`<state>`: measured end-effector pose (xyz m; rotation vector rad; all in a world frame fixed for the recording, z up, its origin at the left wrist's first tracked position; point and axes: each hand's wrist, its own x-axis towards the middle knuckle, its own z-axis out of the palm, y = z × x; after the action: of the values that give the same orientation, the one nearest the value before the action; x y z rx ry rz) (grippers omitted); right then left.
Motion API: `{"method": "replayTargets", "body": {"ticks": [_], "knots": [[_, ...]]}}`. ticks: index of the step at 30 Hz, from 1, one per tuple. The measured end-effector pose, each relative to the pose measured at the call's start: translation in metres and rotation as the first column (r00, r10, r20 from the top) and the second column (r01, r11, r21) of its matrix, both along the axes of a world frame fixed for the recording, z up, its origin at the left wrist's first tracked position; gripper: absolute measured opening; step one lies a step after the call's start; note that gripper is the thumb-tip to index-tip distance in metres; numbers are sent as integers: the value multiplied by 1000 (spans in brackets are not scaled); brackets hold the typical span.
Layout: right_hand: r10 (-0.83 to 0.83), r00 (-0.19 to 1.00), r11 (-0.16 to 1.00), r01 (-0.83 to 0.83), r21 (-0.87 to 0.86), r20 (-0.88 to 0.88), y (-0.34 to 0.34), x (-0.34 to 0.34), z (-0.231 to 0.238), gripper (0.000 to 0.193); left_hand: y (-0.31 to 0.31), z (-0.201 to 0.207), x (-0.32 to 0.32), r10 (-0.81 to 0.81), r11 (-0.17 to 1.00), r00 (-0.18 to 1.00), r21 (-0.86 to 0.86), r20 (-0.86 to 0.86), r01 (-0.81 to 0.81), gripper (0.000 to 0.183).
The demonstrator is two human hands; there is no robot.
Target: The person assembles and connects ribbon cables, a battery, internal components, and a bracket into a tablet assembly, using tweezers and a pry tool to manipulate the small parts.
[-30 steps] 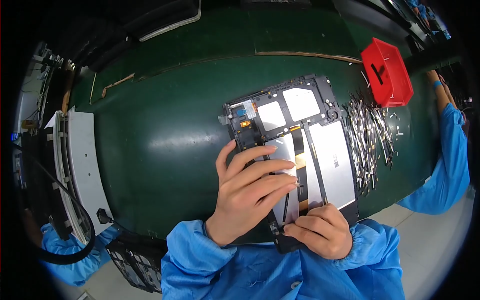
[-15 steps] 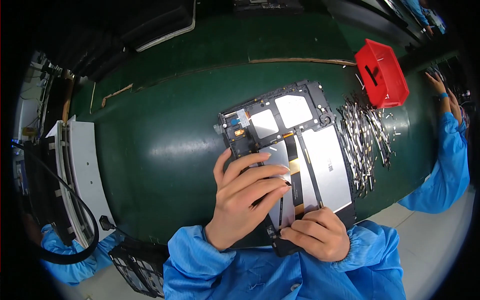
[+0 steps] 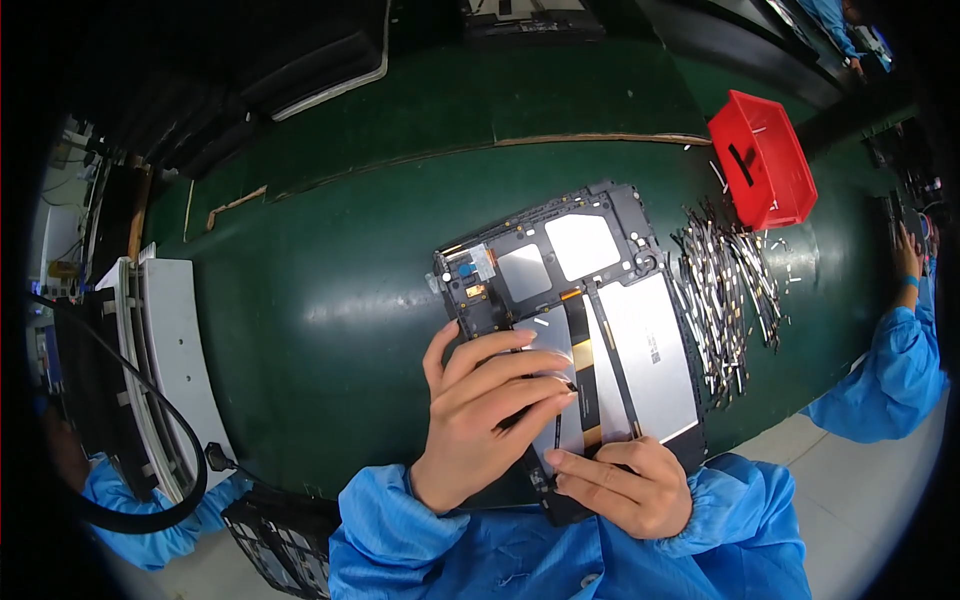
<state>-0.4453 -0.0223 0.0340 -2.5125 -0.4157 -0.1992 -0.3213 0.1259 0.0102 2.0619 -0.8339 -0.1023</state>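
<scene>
Nearby | red bin [image 3: 793,203]; strip pile [image 3: 722,320] beside device [image 3: 652,345] | left fingers [image 3: 515,396] pinch black strip [image 3: 558,432] | right fingers [image 3: 600,474]: hold unclear

Beyond the fingers [image 3: 492,347], well to their right, we see a red bin [image 3: 788,188] with a dark mark on one wall. Farther right, we have a co-worker's blue sleeve [image 3: 868,388]. Well left of the fingers we find a pale panel [image 3: 180,365] with two small holes, and a thick black cable [image 3: 203,470] curving past it. Far beyond them, leftward, we make out a dark stack [image 3: 310,70]; around them, we see a green tabletop [image 3: 300,260].
</scene>
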Motion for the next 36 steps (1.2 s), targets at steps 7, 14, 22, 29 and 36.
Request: {"method": "replayTargets", "body": {"ticks": [7,14,22,29,36], "knots": [[6,1000,1000,-6,2,5,-1,0,-1,16,1,6,-2,35,999,994,39,-99,-31,21],[28,998,995,-33,-96,-50,-1,-1,11,17,37,-18,-30,-181,944,945,319,272,89,63],[-10,967,972,69,226,-254,-20,4,28,32,18,-8,-5,-98,951,978,309,185,37,71],[44,963,969,-106,-224,-265,-3,5,29,57,15,-5,-4,-54,964,992,267,114,22,63],[66,992,934,-100,-343,-109,6,-20,22,62,9,4,-6,-51,948,987,320,151,0,43]]}}
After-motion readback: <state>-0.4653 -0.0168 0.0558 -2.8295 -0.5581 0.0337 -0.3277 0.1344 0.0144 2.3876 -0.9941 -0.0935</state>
